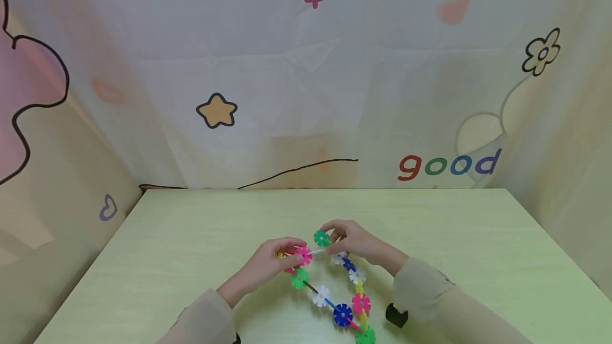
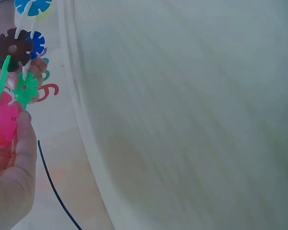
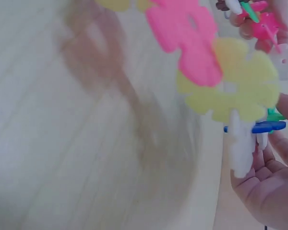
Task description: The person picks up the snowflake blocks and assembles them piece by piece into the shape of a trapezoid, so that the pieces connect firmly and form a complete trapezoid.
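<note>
A chain of colourful notched plastic snowflake discs hangs between my hands above the table. My left hand (image 1: pixel 263 264) pinches its left end, by a pink disc (image 1: pixel 303 255); a green disc (image 1: pixel 299 278) dangles just below. With curled fingers, my right hand (image 1: pixel 358 241) holds the other side, at a green disc (image 1: pixel 322 238). A white disc seen edge-on (image 1: pixel 317 251) spans the space between both hands. Down the right side run white, yellow and pink discs (image 1: pixel 360 303), meeting a dark blue disc (image 1: pixel 342 315) and a green one (image 1: pixel 365 335) low down. My right fingertips are partly hidden in the right wrist view.
The pale table (image 1: pixel 191 227) spreads under both hands, its far edge meeting a printed curtain (image 1: pixel 258 68) with a star and the word "good". A small black object (image 1: pixel 397 315) shows beside the right sleeve (image 1: pixel 423 285).
</note>
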Demonstrator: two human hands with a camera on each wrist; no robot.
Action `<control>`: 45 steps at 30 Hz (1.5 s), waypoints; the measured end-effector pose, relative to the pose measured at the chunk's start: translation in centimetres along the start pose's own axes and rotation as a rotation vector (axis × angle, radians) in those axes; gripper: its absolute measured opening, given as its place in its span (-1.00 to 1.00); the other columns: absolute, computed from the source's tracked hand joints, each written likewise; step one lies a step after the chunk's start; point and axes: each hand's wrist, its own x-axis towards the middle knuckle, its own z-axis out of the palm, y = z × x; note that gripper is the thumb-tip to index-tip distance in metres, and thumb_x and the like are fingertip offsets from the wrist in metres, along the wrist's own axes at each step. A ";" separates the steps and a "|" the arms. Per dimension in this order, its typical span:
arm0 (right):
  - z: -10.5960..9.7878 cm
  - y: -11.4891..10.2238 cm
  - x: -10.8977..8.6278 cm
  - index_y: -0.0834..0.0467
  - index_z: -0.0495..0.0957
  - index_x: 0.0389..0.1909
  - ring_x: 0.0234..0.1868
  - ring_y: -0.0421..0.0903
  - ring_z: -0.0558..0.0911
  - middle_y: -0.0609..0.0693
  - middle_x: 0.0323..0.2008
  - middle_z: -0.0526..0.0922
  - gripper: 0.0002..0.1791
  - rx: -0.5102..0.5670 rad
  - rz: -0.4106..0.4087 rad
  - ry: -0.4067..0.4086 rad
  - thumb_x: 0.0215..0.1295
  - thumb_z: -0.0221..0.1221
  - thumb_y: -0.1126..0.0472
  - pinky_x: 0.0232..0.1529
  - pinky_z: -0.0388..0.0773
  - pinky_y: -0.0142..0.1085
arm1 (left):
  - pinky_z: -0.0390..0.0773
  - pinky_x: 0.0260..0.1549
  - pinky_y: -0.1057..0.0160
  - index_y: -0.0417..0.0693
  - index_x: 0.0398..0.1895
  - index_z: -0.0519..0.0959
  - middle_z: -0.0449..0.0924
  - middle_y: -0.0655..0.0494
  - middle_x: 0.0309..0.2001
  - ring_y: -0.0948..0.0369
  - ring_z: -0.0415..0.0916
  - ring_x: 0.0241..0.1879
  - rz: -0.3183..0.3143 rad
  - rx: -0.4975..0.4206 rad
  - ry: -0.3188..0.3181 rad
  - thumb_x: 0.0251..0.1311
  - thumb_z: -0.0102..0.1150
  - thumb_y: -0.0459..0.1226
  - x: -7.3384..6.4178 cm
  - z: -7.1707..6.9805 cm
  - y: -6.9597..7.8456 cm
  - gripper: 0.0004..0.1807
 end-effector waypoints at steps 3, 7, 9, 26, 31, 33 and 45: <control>-0.2 -0.2 -0.3 0.24 0.40 -0.02 -0.48 -0.15 0.44 0.05 -0.42 0.47 -0.57 0.014 -0.022 0.001 0.02 0.20 0.34 -0.45 0.45 -0.36 | 0.57 -0.30 0.26 -0.25 0.02 0.43 0.54 -0.05 -0.26 0.16 0.57 -0.37 -0.001 0.020 0.006 0.15 0.06 -0.26 -0.5 0.1 1.0 -0.63; -0.5 -0.5 -0.8 0.26 0.37 -0.01 -0.46 -0.15 0.45 0.07 -0.41 0.47 -0.57 0.018 -0.054 0.000 0.03 0.17 0.38 -0.43 0.46 -0.34 | 0.56 -0.27 0.19 -0.23 0.02 0.43 0.54 -0.05 -0.25 0.16 0.55 -0.34 0.000 0.036 0.011 0.16 0.06 -0.26 -0.5 0.1 0.9 -0.63; -0.6 -0.6 -1.0 0.28 0.36 -0.02 -0.45 -0.14 0.46 0.08 -0.41 0.47 -0.57 0.022 -0.071 0.002 0.04 0.16 0.39 -0.42 0.47 -0.35 | 0.56 -0.27 0.16 -0.22 0.03 0.43 0.54 -0.04 -0.24 0.17 0.53 -0.33 0.003 0.038 0.012 0.16 0.06 -0.26 0.0 0.0 0.0 -0.63; -0.5 -1.4 -1.7 0.34 0.35 -0.07 -0.46 -0.13 0.41 0.18 -0.36 0.47 -0.60 0.086 -0.156 0.002 0.04 0.19 0.35 -0.44 0.44 -0.43 | 0.51 -0.28 0.29 -0.12 0.08 0.41 0.56 0.01 -0.17 0.21 0.51 -0.29 0.054 0.245 -0.106 0.12 0.09 -0.19 1.1 -0.8 -0.7 -0.56; -0.3 -1.7 -1.8 0.33 0.37 -0.09 -0.46 -0.15 0.43 0.09 -0.40 0.47 -0.62 0.061 -0.196 -0.004 0.05 0.19 0.34 -0.44 0.45 -0.43 | 0.49 -0.36 0.31 -0.11 0.05 0.43 0.56 0.09 -0.26 0.24 0.47 -0.31 0.072 0.429 -0.132 0.06 0.17 -0.14 1.3 -0.7 -0.1 -0.53; -0.1 -1.8 -1.9 0.33 0.37 -0.09 -0.46 -0.16 0.43 0.05 -0.41 0.47 -0.63 0.055 -0.208 -0.008 0.06 0.19 0.34 -0.44 0.45 -0.43 | 0.48 -0.41 0.34 -0.11 0.03 0.45 0.56 0.13 -0.32 0.26 0.47 -0.37 0.078 0.475 -0.132 0.05 0.18 -0.13 1.4 -0.6 -0.1 -0.54; 0.4 -2.1 -2.0 0.33 0.44 -0.19 -0.53 -0.22 0.36 -0.04 -0.49 0.46 -0.75 0.066 -0.190 0.034 0.24 0.04 0.21 -0.52 0.37 -0.46 | 0.43 -0.50 0.42 -0.07 0.00 0.50 0.55 0.20 -0.41 0.34 0.39 -0.48 0.139 0.515 -0.056 0.15 0.05 -0.11 1.4 0.1 -0.8 -0.62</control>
